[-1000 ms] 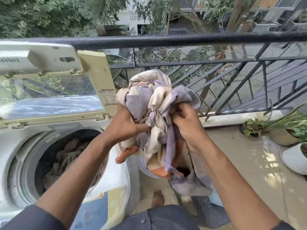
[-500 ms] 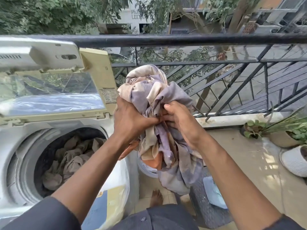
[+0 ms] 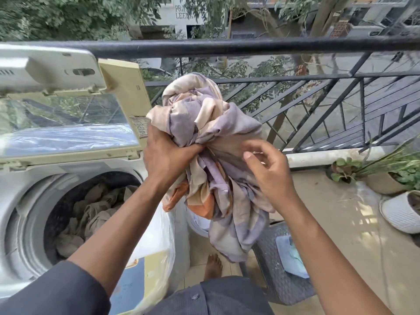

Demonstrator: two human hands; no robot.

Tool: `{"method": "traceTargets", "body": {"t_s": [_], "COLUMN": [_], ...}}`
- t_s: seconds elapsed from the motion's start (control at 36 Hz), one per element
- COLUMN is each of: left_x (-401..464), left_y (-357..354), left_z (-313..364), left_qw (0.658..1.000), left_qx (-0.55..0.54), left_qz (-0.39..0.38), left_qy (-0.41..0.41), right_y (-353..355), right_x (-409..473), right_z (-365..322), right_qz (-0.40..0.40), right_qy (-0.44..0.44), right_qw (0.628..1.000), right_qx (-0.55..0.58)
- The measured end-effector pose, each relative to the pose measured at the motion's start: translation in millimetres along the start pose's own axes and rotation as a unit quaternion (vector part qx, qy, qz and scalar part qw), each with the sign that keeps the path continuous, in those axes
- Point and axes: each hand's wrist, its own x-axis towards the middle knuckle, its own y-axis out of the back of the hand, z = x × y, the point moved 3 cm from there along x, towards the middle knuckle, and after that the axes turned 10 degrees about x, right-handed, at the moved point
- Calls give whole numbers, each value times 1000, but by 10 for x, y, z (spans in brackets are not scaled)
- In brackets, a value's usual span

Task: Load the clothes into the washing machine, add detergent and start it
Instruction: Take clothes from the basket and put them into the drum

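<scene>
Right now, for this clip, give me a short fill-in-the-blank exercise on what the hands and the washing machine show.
1. The bundled cloth is gripped by the ____ hand alone.
2. The washing machine has its lid standing ____.
3. The right hand hovers beside the cloth with fingers loosely ____, holding nothing.
4. The drum already holds crumpled ____ clothes.

Missing words: left; open; curled; beige
</scene>
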Motion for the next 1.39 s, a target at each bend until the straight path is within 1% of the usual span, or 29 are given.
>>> {"method": "traceTargets", "body": {"t_s": [0.03,0.06,0.08,0.11,0.14,0.19,0.25,0.31,0.36,0.42,0.5,0.56,0.61,0.67,0.72,0.78,0.83,0.89,0.94,1.0,1.06,1.08,1.14,1.17,1.22,1.28,1.33,1.39], "left_x": [5,5,5,9,8,4,-4,-15,-13,7,40,57,75,105,130,125,92,37,-7,-32,-51,-59,-85,-100,-109,-114,-123,-140], "left_y": [16,34,48,54,62,67,63,61,57,54,38,31,31,30,23,35,59,112,203,324,468,537,677,750,888,1020,1153,1296], "left_z": [-15,-23,-28,-37,-36,-25,-2,18,24,17,-6,-41,-91,-169,-259,-325,-363,-372,-365,-376,-405,-430,-492,-522,-593,-686,-820,-1005], "left_qw": [1000,999,998,996,994,990,988,988,986,983,978,978,980,982,983,982,975,963,956,951,948,948,947,945,943,942,937,930], "left_qx": [-10,-23,-39,-57,-75,-106,-123,-128,-135,-150,-185,-189,-184,-176,-169,-173,-206,-250,-275,-291,-299,-295,-295,-298,-295,-289,-301,-316], "left_qz": [8,16,24,31,36,42,44,44,47,47,29,18,13,6,-11,-34,-59,-81,-95,-105,-110,-110,-114,-117,-123,-134,-149,-171], "left_qy": [14,28,42,56,66,79,81,81,85,90,92,89,78,71,66,62,61,52,38,7,-23,-39,-63,-72,-92,-103,-96,-81], "right_y": [80,138,183,212,226,214,186,139,91,64,61,102,179,283,364,386,358,305,244,172,94,56,-75,-164,-414,-709,-1023,-1263], "right_x": [-29,-68,-110,-161,-218,-338,-417,-433,-432,-430,-379,-298,-201,-107,-33,12,20,2,-20,-48,-60,-51,-54,-69,-150,-275,-411,-521], "right_z": [81,166,266,379,498,716,874,964,1024,1112,1160,1078,919,707,444,132,-163,-399,-539,-599,-607,-603,-599,-585,-645,-733,-803,-860], "right_qz": [10,2,-21,-52,-83,-127,-125,-95,-41,1,33,90,144,177,193,188,147,99,75,66,64,61,58,58,40,-6,-61,-79], "right_qy": [7,-1,-26,-75,-136,-244,-295,-317,-334,-373,-399,-382,-338,-277,-197,-118,-47,13,45,51,59,64,51,37,18,-12,-65,-82], "right_qw": [997,986,969,951,938,925,925,937,942,924,911,913,921,933,947,951,951,955,959,963,974,982,996,998,998,994,983,975], "right_qx": [-76,-167,-246,-295,-308,-262,-201,-116,-7,80,103,114,131,147,168,216,266,279,269,257,210,169,47,15,44,104,160,190]}}
